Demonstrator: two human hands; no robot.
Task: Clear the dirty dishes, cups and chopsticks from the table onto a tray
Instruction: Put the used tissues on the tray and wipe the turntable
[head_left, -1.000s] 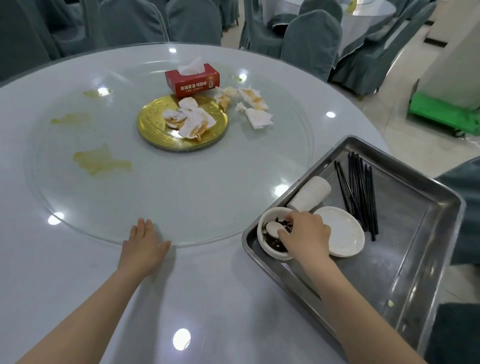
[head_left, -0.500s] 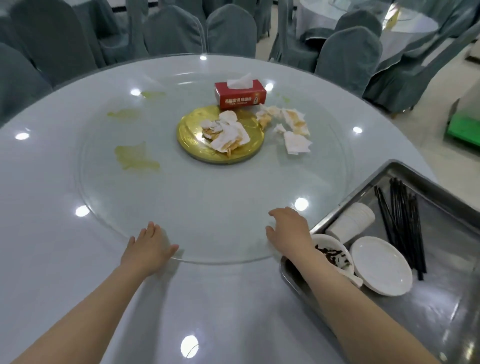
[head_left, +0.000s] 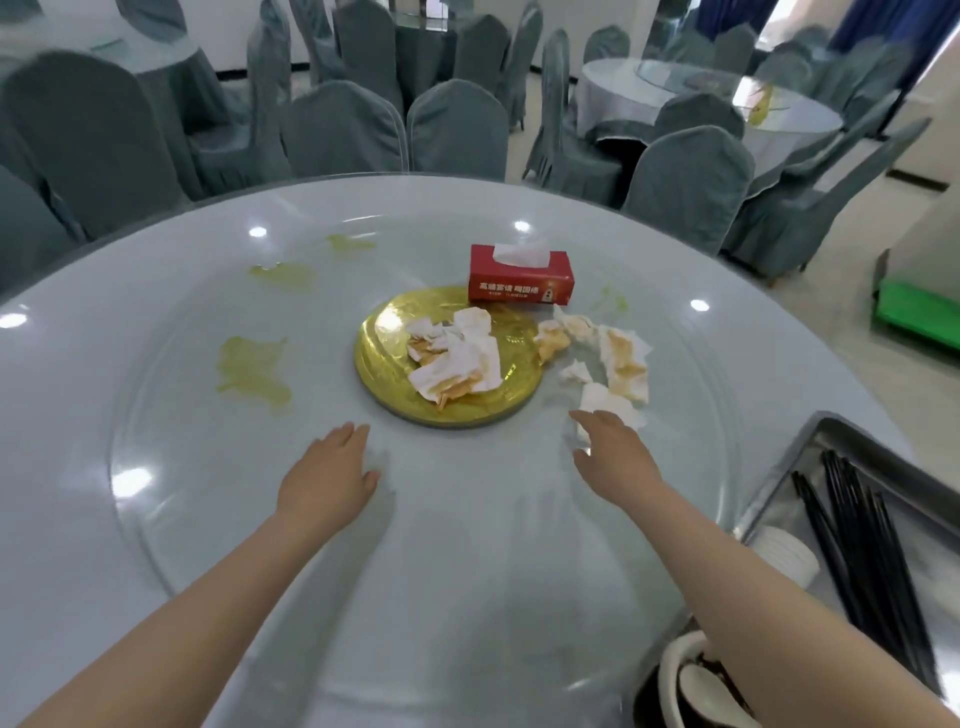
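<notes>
Chopsticks (head_left: 862, 561) lay in the tray (head_left: 883, 470), cut off at the frame's right edge; beside them the right forearm half hid a bowl (head_left: 675, 670). Left of the tray, the tissue box (head_left: 521, 278) bore unreadable white print. Left hand (head_left: 326, 480) lay flat, empty; right hand (head_left: 613, 452) reached, relaxed, touching a napkin (head_left: 605, 408).

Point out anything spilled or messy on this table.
Yellowish spills stain the glass turntable at its left and far side. Crumpled, stained napkins lie heaped on the gold plate, and more are scattered beside it, below the red tissue box.
</notes>
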